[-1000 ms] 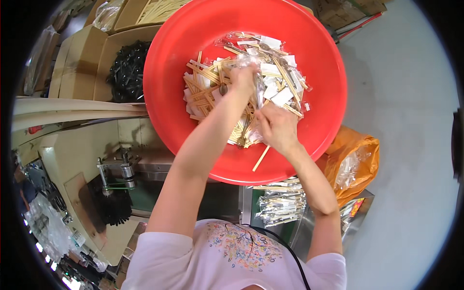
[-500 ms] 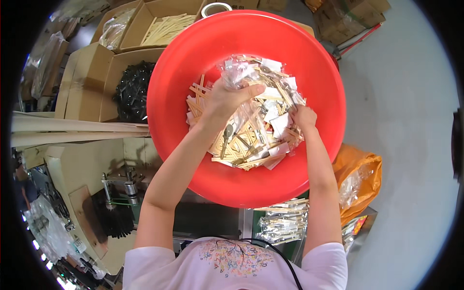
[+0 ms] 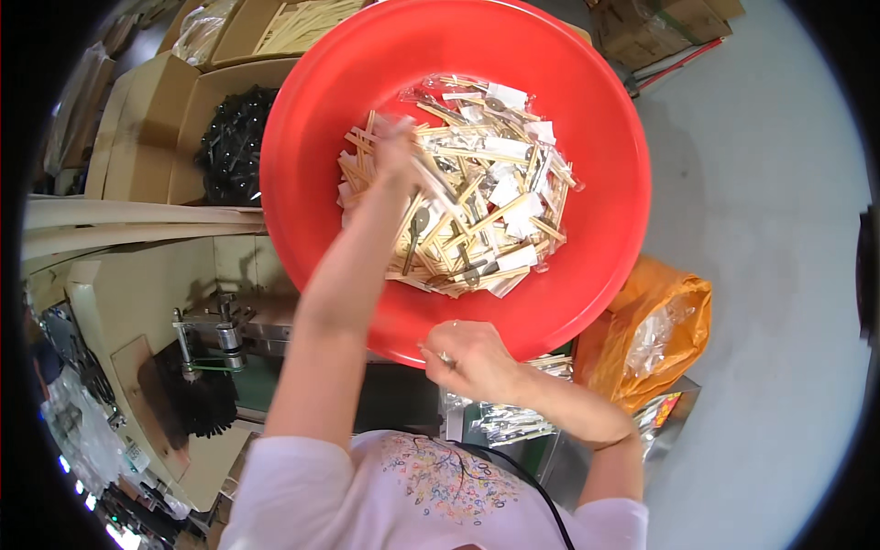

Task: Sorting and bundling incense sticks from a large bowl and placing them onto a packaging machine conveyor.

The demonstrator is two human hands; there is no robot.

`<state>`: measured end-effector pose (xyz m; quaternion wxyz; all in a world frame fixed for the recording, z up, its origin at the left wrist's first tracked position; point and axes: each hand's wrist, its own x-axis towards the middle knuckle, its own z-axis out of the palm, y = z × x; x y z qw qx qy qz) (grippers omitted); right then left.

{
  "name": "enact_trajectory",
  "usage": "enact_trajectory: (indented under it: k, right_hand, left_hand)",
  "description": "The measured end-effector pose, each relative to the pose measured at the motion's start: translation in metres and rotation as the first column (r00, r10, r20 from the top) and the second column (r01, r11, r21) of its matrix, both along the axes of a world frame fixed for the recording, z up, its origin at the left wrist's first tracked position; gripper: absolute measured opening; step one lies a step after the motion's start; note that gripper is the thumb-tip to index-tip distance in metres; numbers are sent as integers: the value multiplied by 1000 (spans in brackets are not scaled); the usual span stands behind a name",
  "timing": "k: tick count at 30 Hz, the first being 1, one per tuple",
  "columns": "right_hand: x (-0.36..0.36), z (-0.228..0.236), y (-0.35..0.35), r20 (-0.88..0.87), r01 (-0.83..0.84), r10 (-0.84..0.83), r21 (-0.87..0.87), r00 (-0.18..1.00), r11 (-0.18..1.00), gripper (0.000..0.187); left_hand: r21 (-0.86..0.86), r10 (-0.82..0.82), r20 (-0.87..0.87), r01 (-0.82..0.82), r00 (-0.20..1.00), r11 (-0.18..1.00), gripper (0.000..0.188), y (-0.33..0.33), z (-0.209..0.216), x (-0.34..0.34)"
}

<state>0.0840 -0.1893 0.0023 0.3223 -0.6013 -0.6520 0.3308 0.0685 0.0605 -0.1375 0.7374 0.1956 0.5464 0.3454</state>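
Observation:
A large red plastic basin (image 3: 518,50) holds a heap of clear-wrapped cutlery packets (image 3: 490,206) with wooden chopsticks, dark spoons and white paper pieces. My left hand (image 3: 396,154) is over the left part of this heap; motion smears its fingers, so its grip does not show. A pale strip lies just beside it, and I cannot make out whether the hand holds it. My right hand (image 3: 472,357) is at the basin's near rim with its fingers curled closed. Something small and shiny shows at those fingers, too unclear to name.
Several cutlery packets (image 3: 513,424) lie below the near rim on a green surface. An orange sack (image 3: 628,371) stands at the right. Left are cartons of dark spoons (image 3: 240,147) and chopsticks (image 3: 307,26), plus a machine with a black brush (image 3: 188,390).
My right hand has left the heap and come back to the near rim. The left hand has shifted left and up over the heap. In the picture, the basin sits slightly higher and further left.

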Motion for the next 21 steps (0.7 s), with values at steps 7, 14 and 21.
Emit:
enact_trajectory:
  k: [7,14,21]
  right_hand:
    - [195,-140,35,493,779,-606,-337,624,528,39]
    - [195,-129,83,685,769,-464,-225,562,598,34]
    - [126,0,95,601,346,-345,120,721,931,18]
  left_hand:
    - [538,-491,-154,490,857,686,15,-20,135,-25]
    - [598,-548,-397,661,736,454,33,-26,151,5]
    - [585,-429,-12,355,903,729,20,-53,121,35]
